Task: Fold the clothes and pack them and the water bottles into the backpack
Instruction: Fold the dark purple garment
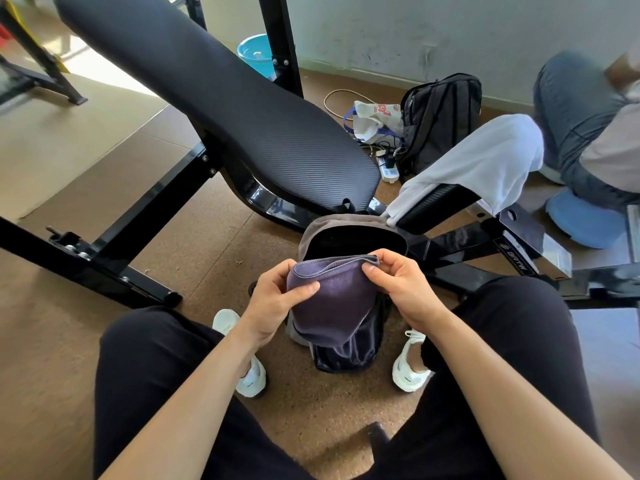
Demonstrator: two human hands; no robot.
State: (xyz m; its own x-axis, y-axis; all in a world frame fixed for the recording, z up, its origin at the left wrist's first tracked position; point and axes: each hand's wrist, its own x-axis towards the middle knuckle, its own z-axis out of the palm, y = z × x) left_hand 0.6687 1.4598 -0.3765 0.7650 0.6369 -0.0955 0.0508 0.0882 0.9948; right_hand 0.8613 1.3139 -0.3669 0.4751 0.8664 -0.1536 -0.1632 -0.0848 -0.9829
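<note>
- Left hand [277,299] and right hand [398,285] both pinch a folded purple-grey cloth garment [329,299], thumbs on top, fingers closed around its edges.
- The garment hangs directly above the open mouth of a grey fabric backpack [343,226] standing on the floor between the person's white shoes [249,375].
- A black padded workout bench [221,98] crowds in just behind the backpack.
- A white cloth [485,161] drapes over the bench's seat pad.
- A second black backpack [440,116] leans by the wall.

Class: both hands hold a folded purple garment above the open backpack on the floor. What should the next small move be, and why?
Probably lower the purple garment into the backpack. The left hand and right hand pinch it by its edges right over the dark opening, which gapes between the person's feet. It looks already folded into a compact bundle, so nothing seems left but to tuck it in.
</note>
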